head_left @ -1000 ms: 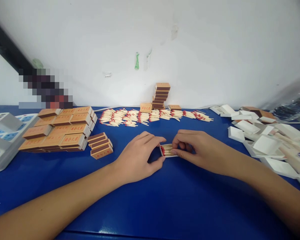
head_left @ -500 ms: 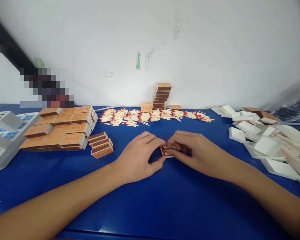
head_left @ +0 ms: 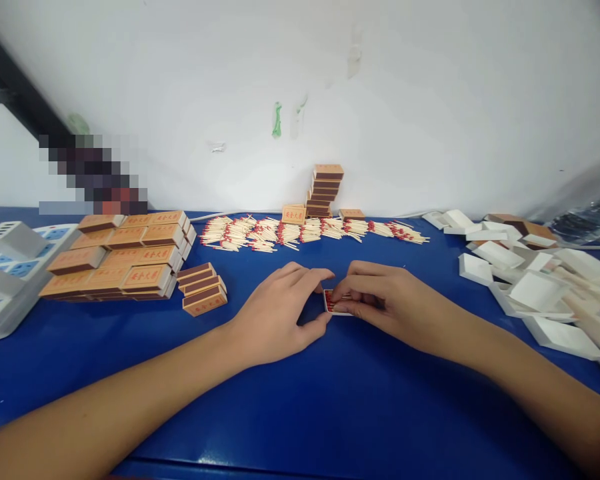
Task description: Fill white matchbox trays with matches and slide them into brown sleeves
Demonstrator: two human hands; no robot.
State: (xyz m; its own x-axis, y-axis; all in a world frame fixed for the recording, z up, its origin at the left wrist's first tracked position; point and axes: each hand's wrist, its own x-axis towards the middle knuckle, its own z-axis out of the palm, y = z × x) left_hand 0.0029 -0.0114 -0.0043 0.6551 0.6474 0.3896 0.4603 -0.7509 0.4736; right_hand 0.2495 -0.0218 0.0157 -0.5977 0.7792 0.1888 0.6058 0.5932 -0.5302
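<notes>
A small white matchbox tray filled with red-tipped matches lies on the blue table between my hands. My left hand pinches the tray's left end between thumb and fingers. My right hand covers most of the tray, its fingers curled and pressing on the matches inside. Only the tray's left end with the red heads shows.
A row of loose matches runs along the back. Stacked brown matchboxes sit at the left, with three more beside them and a small tower by the wall. Empty white trays pile at the right. A grey device stands far left.
My right hand has slid left over the tray, covering more of the matches. My left hand has stayed at the tray's left end.
</notes>
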